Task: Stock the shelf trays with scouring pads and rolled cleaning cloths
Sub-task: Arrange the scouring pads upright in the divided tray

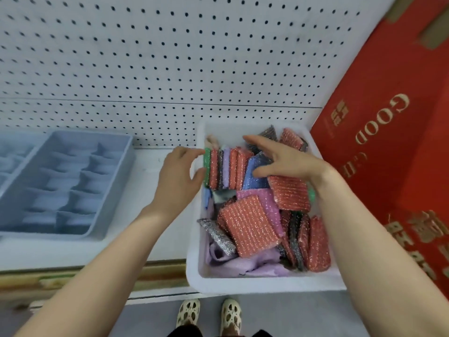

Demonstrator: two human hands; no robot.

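Red, green and lilac scouring pads [224, 170] stand on edge in a row at the upper part of the white tray [243, 285], centre-right of the frame, faces pointing left and right. Left hand [178, 177] rests at the row's left end, fingers loosely curled against the tray wall and green pad, gripping nothing clearly. Right hand [284, 161] hovers spread open over the row's right end, nearer the blue pad [255, 181], holding nothing. Loose pads lie flat lower in the tray.

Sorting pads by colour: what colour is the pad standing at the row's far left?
Green pad, seen in the head view.
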